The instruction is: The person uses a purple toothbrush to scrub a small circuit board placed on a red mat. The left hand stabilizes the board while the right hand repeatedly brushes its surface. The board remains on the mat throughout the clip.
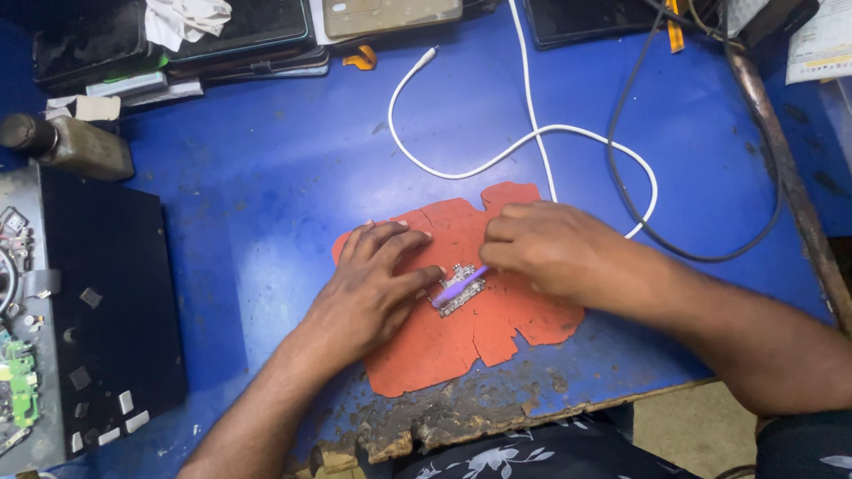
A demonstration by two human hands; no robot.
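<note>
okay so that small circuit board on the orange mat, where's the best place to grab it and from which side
Pinch the circuit board by its long edges at the lower-left end, coming from above. It lies flat on the orange mat, and the left hand and the purple tool already crowd its upper end.

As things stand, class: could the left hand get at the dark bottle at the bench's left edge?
Probably yes: the left hand lies flat on the orange mat, holding nothing, and bare blue bench lies between it and the bottle.
</note>
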